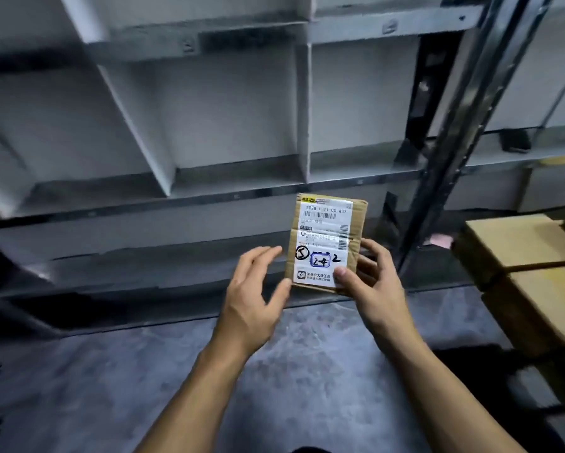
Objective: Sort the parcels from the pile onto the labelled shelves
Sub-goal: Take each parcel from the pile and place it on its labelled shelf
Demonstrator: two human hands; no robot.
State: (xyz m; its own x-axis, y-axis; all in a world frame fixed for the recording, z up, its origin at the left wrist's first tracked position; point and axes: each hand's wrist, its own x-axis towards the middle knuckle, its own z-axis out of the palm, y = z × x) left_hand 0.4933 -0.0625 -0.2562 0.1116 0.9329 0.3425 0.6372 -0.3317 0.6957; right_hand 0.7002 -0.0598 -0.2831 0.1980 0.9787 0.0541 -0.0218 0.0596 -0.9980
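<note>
A small brown cardboard parcel [326, 223] with a white shipping label stands upright in front of me; handwritten marks "5", a boxed "2-4" and "2" show on the label. My right hand [371, 282] grips its lower right corner, thumb on the label and fingers behind. My left hand [258, 289] has spread fingers, and its thumb tip touches the parcel's lower left edge. Behind the parcel stands a grey metal shelf unit [209, 197] with slanted dividers and bare compartments.
Stacked brown cartons [529, 253] sit at the right. A dark steel upright [451, 142] of the rack runs diagonally between shelves and cartons. A small dark object [515, 140] lies on a right-hand shelf. Grey concrete floor [143, 387] lies below.
</note>
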